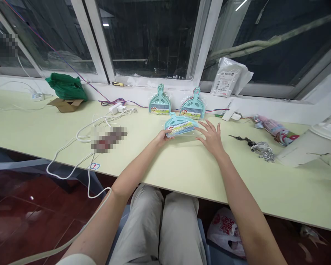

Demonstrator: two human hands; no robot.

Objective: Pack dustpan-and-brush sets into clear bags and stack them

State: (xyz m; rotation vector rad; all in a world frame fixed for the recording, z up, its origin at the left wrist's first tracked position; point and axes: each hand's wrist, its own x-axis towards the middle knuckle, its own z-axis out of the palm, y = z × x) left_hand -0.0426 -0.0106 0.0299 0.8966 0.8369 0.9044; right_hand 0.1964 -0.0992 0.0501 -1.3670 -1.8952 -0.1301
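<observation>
A teal mini dustpan and brush set (181, 125) in clear packaging with a yellow label is tilted above the table in front of me. My left hand (163, 136) pinches its lower left corner. At its right side my right hand (211, 137) has its fingers spread, the tips near or touching the wrapper's edge. Behind it, two similar teal dustpan sets, a left one (159, 101) and a right one (193, 105), lean upright against the wall under the window.
White cables (84, 134), a green bag (66, 86) and an opened cardboard box (66, 105) lie leftward. To the right are keys (261, 149), a folded umbrella (274, 129) and a white bucket (309, 143). A wrapped package (227, 78) leans on the sill. The table edge (182, 191) is above my lap.
</observation>
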